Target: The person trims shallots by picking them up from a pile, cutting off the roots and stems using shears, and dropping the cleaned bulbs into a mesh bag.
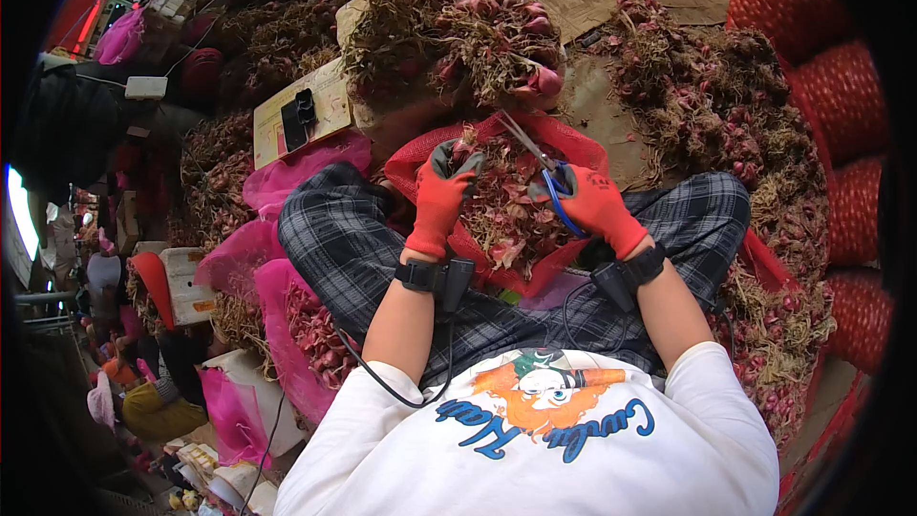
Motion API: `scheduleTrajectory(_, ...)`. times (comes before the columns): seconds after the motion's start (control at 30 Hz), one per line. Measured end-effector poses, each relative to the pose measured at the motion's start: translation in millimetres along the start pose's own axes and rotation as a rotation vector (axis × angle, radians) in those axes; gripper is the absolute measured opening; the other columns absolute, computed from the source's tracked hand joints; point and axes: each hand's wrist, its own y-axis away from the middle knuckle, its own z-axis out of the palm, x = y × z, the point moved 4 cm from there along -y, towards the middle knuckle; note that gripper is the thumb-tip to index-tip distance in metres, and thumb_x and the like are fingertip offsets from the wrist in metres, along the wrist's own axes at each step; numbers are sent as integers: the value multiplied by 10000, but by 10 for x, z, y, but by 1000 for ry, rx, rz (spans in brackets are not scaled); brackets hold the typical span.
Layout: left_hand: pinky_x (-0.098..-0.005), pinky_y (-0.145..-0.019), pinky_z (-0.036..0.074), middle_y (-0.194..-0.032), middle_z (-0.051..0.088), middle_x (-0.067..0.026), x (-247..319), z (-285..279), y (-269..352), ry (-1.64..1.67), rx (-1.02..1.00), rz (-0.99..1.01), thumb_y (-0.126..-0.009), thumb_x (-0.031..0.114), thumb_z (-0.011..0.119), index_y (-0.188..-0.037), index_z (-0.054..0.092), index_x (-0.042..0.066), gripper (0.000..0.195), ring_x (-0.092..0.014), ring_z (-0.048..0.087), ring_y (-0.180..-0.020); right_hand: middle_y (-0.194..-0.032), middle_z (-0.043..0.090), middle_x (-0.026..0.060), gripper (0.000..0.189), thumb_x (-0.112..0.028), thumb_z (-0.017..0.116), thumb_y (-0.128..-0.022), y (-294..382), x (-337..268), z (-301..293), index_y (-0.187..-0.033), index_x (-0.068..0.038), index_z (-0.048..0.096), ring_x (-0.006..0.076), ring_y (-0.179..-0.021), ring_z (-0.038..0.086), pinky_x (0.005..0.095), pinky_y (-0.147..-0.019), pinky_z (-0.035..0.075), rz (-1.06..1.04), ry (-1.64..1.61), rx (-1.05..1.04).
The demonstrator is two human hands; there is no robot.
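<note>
My left hand [445, 190], in a red work glove with grey fingertips, pinches a shallot [467, 143] with dry roots or stalk on it, above a red mesh sack [412, 165]. In my right hand [591, 201], gloved alike, are scissors [534, 143] with blue handles; their blades point up and to the left and look a little apart. Between my knees the sack lies with its mouth spread around loose shallots and dry skins [509, 208]. Just beyond it, a heap of bunched shallots with dried stalks [494, 36] rests on a pale foam block [351, 21].
More shallots are piled on the right [716, 100], beside full red mesh sacks [845, 100]. Pink mesh bags [286, 344] lie at the left. A board [269, 122] carries a black device [297, 118]. Several people sit at the lower left, one in a yellow garment [154, 412].
</note>
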Motion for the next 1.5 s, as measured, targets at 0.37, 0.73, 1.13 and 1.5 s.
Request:
scheduleTrajectory(0.37, -331, -793, 491, -1020, 608, -138, 70, 368, 172, -519, 6, 178, -708, 16, 687, -1119, 528, 3, 440, -267, 612, -920, -942, 617, 169, 568, -567, 554, -791, 180, 116, 319, -979, -31, 541, 335, -912, 589, 409, -739, 467, -3, 310, -55)
scheduleTrajectory(0.73, -321, -803, 474, -978, 629, -133, 242, 537, 245, -521, -39, 209, -693, 61, 720, -1082, 552, 1, 428, -235, 619, -908, -778, 620, 182, 494, -527, 607, -765, 202, 286, 414, -812, -36, 597, 354, -768, 602, 428, -671, 455, -19, 245, 118)
scheduleTrajectory(1.13, -257, -779, 473, -1021, 595, -23, 87, 385, 120, -68, -231, -145, -798, -15, 592, -1179, 528, 30, 389, -102, 573, -863, -781, 631, 174, 474, -542, 564, -791, 194, 400, 236, -835, -81, 661, 336, -771, 610, 402, -684, 458, 70, 97, -41)
scheduleTrajectory(1.5, -262, -617, 465, -940, 560, -54, 148, 408, 74, 684, -202, -578, -897, 213, 564, -1100, 490, 63, 263, -126, 523, -709, -677, 585, 67, 347, -376, 662, -796, 245, 509, -158, -885, -41, 654, 86, -614, 511, 271, -592, 427, 180, -588, -416)
